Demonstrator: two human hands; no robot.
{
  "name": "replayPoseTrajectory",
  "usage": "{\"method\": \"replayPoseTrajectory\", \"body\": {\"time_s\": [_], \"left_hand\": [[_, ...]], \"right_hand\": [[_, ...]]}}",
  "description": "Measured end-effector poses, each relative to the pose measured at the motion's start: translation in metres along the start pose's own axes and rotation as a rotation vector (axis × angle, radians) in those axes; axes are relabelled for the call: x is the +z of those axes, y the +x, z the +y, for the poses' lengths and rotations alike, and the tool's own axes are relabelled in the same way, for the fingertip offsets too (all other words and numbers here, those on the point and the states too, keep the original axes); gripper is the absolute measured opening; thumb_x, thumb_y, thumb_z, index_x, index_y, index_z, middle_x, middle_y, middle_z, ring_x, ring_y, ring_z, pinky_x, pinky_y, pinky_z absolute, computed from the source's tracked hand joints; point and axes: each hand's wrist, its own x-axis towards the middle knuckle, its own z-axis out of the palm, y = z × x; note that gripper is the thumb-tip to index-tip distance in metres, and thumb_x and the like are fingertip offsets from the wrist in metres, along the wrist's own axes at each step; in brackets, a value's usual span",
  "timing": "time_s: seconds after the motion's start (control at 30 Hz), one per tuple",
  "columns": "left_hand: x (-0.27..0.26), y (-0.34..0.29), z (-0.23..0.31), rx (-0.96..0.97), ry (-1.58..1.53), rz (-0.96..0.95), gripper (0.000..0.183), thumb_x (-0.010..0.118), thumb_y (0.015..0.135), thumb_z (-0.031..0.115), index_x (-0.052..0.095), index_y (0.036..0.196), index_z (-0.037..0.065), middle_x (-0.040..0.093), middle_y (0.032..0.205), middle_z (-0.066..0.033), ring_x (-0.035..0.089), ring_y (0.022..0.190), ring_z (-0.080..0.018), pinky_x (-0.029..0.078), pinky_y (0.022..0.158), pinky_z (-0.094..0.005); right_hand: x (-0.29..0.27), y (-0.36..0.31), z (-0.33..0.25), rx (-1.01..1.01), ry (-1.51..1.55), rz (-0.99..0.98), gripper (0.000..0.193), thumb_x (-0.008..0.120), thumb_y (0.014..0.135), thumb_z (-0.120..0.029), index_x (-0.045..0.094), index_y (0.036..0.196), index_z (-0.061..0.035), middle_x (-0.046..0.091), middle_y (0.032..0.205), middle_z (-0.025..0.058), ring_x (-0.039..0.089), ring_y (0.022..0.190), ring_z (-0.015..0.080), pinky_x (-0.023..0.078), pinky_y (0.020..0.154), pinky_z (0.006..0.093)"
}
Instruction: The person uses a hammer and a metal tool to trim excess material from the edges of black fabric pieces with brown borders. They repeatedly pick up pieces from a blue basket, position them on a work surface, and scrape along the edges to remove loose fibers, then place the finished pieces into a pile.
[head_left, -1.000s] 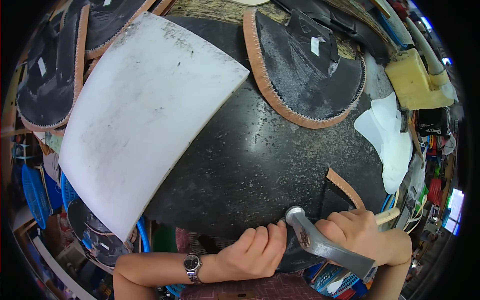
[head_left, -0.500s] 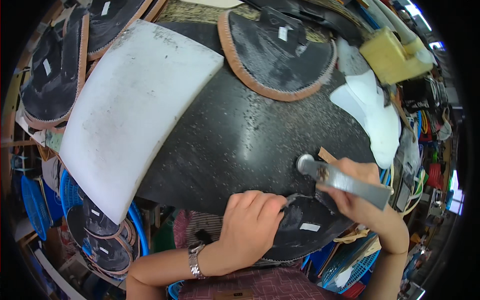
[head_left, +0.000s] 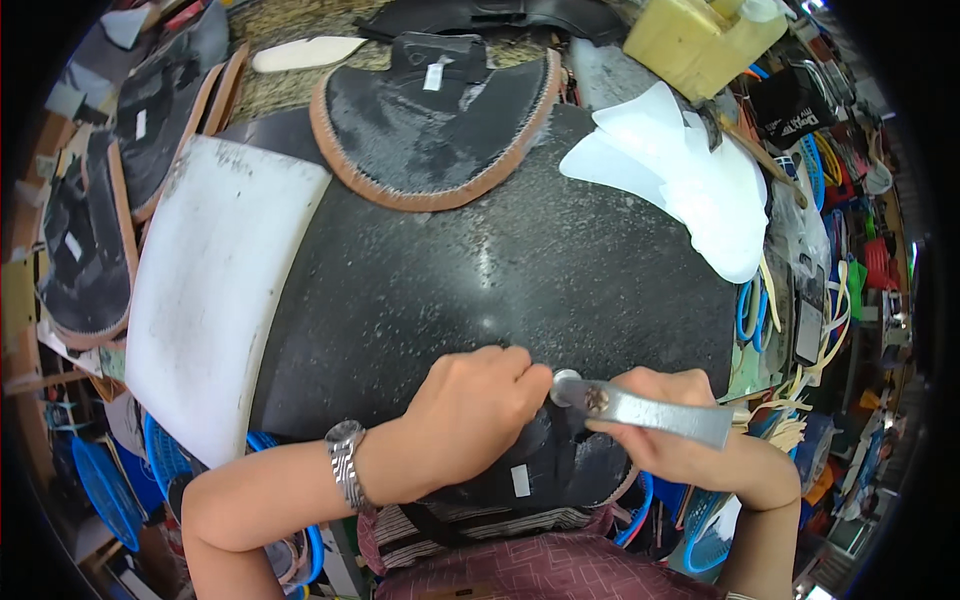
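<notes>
My right hand is wrapped round a hammer, whose round face is beside my left fingertips. Its handle is hidden below the metal head. With fingers curled, my left hand grips the upper edge of a black leather piece. That piece bears a small white label and lies at the near edge of a black slab, against my lap. Part of it is covered by my left hand and the hammer. A steel watch is on my left wrist.
A thick white board lies on the slab's left. At the far side is a curved black panel with brown stitched edging. White templates and a yellow container stand right. Similar panels are stacked far left.
The hammer has come left and down, from above the slab to beside my left fingers. The black piece has shifted left with my left hand. The whole view has turned somewhat.
</notes>
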Motion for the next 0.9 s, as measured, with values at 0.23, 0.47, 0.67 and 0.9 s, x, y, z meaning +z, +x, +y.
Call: {"method": "replayPoseTrajectory", "body": {"time_s": [0.23, 0.47, 0.67, 0.9], "left_hand": [[-0.002, -0.015, -0.017, 0.221, -0.022, 0.018, 0.034, 0.063, 0.071, 0.011, 0.061, 0.101, -0.004, 0.059, 0.091, -0.0118, 0.060, 0.076, -0.0212, 0.050, 0.061, -0.0271], [0.000, -0.012, -0.004, 0.392, 0.400, 0.002, 0.027, 0.064, 0.069, 0.009, 0.065, 0.090, -0.007, 0.060, 0.087, -0.0126, 0.058, 0.074, -0.0196, 0.049, 0.062, -0.0254], [-0.010, -0.014, -0.005, 0.139, 0.058, -0.064, 0.024, 0.064, 0.074, 0.012, 0.063, 0.092, -0.004, 0.060, 0.080, -0.0117, 0.060, 0.072, -0.0239, 0.049, 0.060, -0.0302], [-0.014, -0.024, -0.004, 0.326, 0.343, 0.000, 0.022, 0.064, 0.074, 0.012, 0.065, 0.089, -0.004, 0.058, 0.075, -0.0099, 0.056, 0.067, -0.0191, 0.043, 0.056, -0.0262]], "right_hand": [[-0.001, 0.007, 0.013, -0.136, -0.060, -0.115, 0.028, 0.063, 0.067, -0.010, 0.052, 0.091, -0.0018, 0.048, 0.067, 0.0085, 0.058, 0.053, 0.0247, 0.047, 0.046, 0.0334], [-0.010, 0.022, 0.016, -0.279, -0.186, -0.132, 0.023, 0.059, 0.069, -0.016, 0.051, 0.086, -0.0031, 0.043, 0.066, 0.0045, 0.053, 0.049, 0.0159, 0.045, 0.043, 0.0279], [-0.004, 0.028, 0.004, -0.314, -0.351, -0.096, 0.021, 0.058, 0.068, -0.016, 0.051, 0.083, -0.0032, 0.039, 0.063, 0.0023, 0.050, 0.049, 0.0126, 0.042, 0.041, 0.0266], [-0.005, 0.029, 0.011, -0.297, -0.229, -0.129, 0.020, 0.059, 0.070, -0.016, 0.052, 0.085, -0.0049, 0.040, 0.065, 0.0014, 0.053, 0.051, 0.0125, 0.044, 0.043, 0.0260]]}}
